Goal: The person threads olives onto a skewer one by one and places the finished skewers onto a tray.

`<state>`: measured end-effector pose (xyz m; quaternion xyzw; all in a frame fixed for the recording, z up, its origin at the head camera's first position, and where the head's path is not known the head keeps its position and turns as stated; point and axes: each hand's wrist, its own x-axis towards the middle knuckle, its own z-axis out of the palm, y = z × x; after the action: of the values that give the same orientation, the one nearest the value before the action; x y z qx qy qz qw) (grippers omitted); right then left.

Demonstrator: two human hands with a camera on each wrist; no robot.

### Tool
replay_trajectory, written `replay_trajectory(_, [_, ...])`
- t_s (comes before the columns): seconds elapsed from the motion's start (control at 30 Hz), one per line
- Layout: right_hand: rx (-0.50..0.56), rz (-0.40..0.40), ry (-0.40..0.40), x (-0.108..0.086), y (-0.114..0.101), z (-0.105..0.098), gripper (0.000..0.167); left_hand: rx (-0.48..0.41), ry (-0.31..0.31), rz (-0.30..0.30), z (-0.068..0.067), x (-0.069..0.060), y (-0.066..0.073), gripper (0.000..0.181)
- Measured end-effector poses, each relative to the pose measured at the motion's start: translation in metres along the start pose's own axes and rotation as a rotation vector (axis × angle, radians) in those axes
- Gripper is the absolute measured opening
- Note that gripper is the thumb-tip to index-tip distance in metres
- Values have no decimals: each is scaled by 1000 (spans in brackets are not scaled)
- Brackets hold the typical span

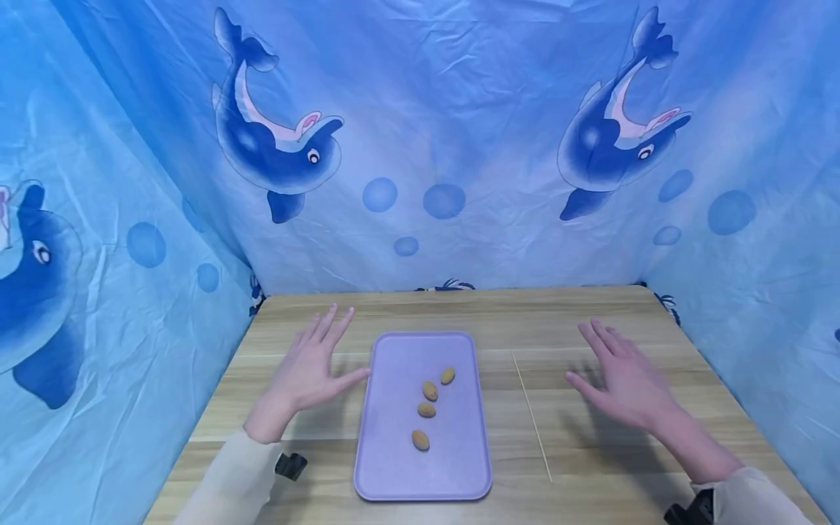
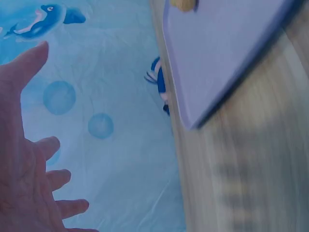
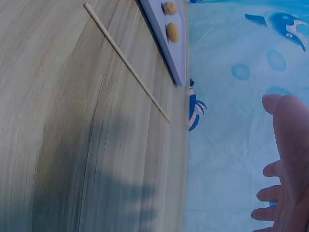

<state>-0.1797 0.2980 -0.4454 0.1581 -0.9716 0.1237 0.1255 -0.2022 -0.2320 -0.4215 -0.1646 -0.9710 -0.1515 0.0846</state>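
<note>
A light purple rectangular tray [image 1: 394,467] lies on the table. On it rest several small oval brown things, nut-like in look, among them one near the front [image 1: 421,440] and one near the back [image 1: 448,375]. To the tray's right lies a thin straight wooden stick [image 1: 532,416], slightly slanted. My left hand [image 1: 308,372] hovers just left of the tray, fingers spread and nothing held; its thumb tip appears beside the tray's edge. Over the table right of the stick, my right hand [image 1: 626,383] is raised, fingers extended, also holding nothing. Both wrist views show the hands apart from the objects.
The wooden table [image 1: 564,313] has wood grain stripes. Blue cloth [image 1: 407,87] printed with dolphins and bubbles hangs behind the table and on both sides. Each wrist wears a small black device, such as the left one [image 1: 291,466]. Hand shadows fall on the wood.
</note>
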Motion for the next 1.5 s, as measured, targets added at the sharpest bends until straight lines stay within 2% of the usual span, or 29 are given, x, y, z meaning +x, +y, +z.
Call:
replay_trajectory(0.17, [15,-8,-18,3,-7,4,91,-44,-9,21,16,6,13,105])
replay_trajectory(0.33, [24,-4,-30,5,-14,9,87,-57,-49,47,32,13,28,105])
replay_trajectory(0.6, [89,-15,-25,6,-26,24,76,-148,-110,37,42,24,45,102])
replay_trajectory(0.73, [111,-10,-39,5,-30,30,70,-220,-112,39,54,37,56,92])
replay_trajectory(0.87, [112,-22,-53,5,-35,33,63,-291,-82,82,68,49,68,76])
replay_trajectory(1.03, [143,-29,-63,4,-42,42,52,-357,-149,82,83,58,79,64])
replay_trajectory(1.17, [174,-34,-59,2,-45,47,45,-381,-197,69,97,64,90,60])
replay_trajectory(1.33, [176,-40,-51,-1,-50,51,35,-383,-214,69,115,68,99,56])
replay_trajectory(1.5, [173,-13,-116,-2,-54,58,21,-343,-219,51,122,71,102,52])
